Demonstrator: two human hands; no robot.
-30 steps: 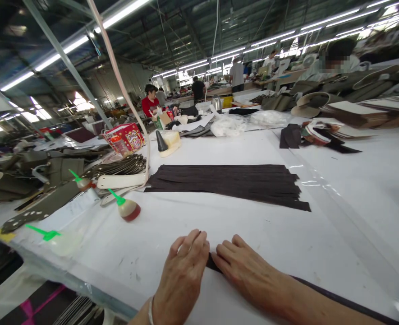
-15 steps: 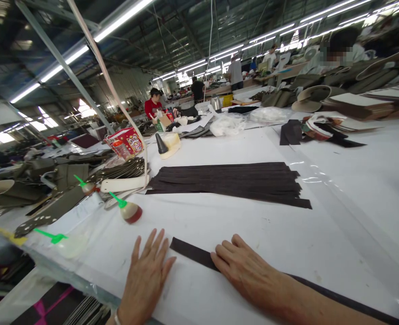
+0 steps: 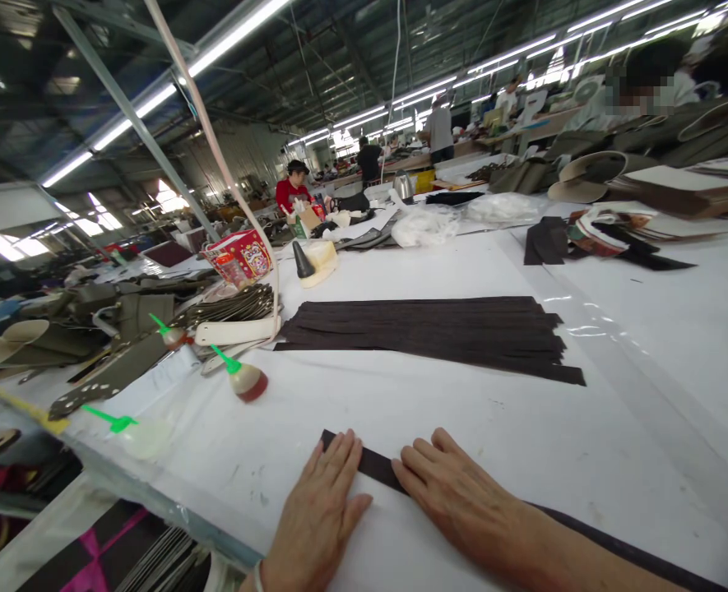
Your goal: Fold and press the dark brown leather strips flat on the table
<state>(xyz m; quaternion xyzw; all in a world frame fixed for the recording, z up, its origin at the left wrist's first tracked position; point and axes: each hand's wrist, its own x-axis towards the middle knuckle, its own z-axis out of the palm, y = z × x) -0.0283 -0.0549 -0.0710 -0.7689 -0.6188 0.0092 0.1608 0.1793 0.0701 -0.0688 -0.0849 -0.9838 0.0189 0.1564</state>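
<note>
A long dark brown strip [image 3: 377, 467] runs slantwise over the white table near me, and its far part passes under my right forearm to the lower right. My left hand [image 3: 323, 501] lies flat across the strip's left end, fingers stretched out. On the strip to the right, my right hand [image 3: 447, 485] presses down with its fingers curled together; its fingertips are partly hidden. Beyond both hands lies a pile of similar dark strips [image 3: 425, 329], laid side by side.
Squeeze bottles with green nozzles, one with red-brown liquid [image 3: 248, 381], stand to the left. Behind are a black cone [image 3: 303, 260], a red printed bag [image 3: 240, 256] and clear plastic bags [image 3: 426, 225]. The table edge [image 3: 172, 514] runs at lower left. Other people work farther off.
My left hand has moved right, from beside the strip onto its left end. My right hand stays at about the same place on the strip. The view has shifted slightly.
</note>
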